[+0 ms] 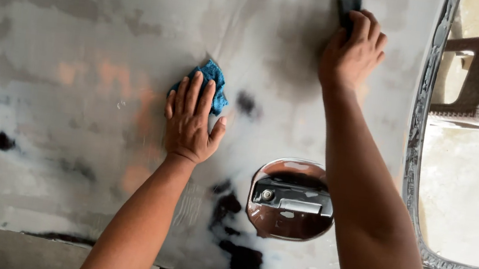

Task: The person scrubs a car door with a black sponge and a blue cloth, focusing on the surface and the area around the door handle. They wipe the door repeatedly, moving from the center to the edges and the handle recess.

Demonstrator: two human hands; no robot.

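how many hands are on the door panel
2. The left hand presses a blue cloth mid-panel; the right hand holds a black block near the top edge.

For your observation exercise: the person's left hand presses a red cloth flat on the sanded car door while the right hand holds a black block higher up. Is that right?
Not quite: the cloth under the left hand is blue, not red, as the head view shows. The right hand does hold a black block higher on the door.

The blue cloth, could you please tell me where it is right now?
In the head view, the blue cloth lies under the left hand's fingertips on the sanded car door, up-left of the handle recess.
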